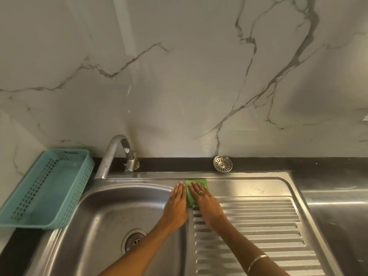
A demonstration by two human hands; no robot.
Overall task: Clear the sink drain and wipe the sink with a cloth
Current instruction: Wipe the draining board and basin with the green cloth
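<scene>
Head view: both arms reach forward over a steel sink [119, 198] and its ribbed drainboard [258, 226].
Cloth: a green cloth [196, 191] lies flat on the strip between basin and drainboard, near the back rim.
Right hand: the right hand [203, 198] presses flat on the cloth, fingers spread, gripping nothing; likely to wipe with the palm.
Left hand: the left hand [177, 198] rests flat just beside the cloth, holding nothing.
Strainer: a drain strainer [222, 163] sits on the dark surface [179, 164] behind, so the drain [134, 239] looks already cleared.
</scene>
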